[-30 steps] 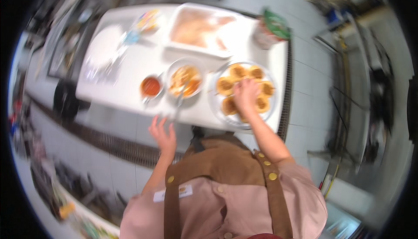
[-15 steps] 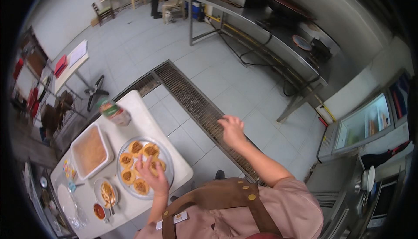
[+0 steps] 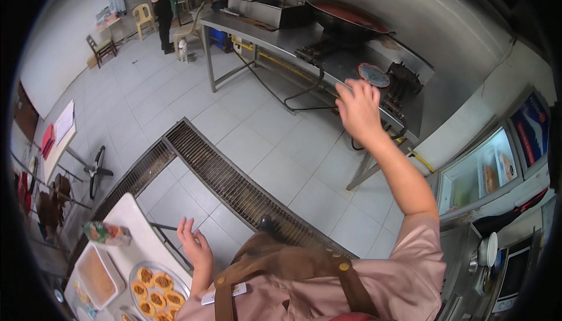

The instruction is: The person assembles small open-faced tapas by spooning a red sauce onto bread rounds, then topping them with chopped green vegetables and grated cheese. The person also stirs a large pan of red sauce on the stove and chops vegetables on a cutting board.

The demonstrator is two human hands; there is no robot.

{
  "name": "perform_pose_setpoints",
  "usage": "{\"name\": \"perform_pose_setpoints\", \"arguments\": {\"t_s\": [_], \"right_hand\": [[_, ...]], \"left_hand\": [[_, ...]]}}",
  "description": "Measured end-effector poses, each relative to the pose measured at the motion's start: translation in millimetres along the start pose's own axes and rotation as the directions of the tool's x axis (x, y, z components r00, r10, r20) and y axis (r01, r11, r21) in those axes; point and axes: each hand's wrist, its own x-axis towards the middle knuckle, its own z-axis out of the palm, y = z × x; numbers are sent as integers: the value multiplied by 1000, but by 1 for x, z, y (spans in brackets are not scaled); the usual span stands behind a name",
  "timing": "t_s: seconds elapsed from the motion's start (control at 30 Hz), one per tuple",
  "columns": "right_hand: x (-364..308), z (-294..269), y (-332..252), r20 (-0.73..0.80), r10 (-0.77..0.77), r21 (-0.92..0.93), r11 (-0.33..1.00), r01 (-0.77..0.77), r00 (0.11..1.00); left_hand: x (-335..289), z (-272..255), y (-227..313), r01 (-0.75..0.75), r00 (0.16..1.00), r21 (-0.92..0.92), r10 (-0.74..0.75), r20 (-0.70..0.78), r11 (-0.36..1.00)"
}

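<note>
My right hand is stretched out toward the steel work table, its fingers apart and holding nothing. In this view its fingertips lie just short of a round plate-like disc with a reddish rim; whether they touch cannot be told. My left hand is raised beside the white table, fingers spread, with nothing in it. Below it lies a round metal tray of several small yellow rounds topped with brown filling. A white rectangular tub of brown contents and a green-topped plastic bag sit nearby.
A wide dark pan with red contents and a burner stand on the steel table. A floor grate crosses the tiles. Another person stands at the back. A glass-topped freezer is at the right.
My left hand has lifted away from the tray. My right arm has extended forward toward the steel table. The view has turned right and up, so the tray sits lower.
</note>
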Motion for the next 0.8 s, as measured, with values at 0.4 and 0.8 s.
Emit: {"name": "perform_pose_setpoints", "arguments": {"t_s": [0.4,0.8], "right_hand": [[188,132,238,260,181,-495,868,-30,949],[300,272,460,632,580,-569,797,-201,513]], "left_hand": [[262,245,124,-272,931,-235,317,182,933],[284,439,46,227,881,159,-272,386,961]]}}
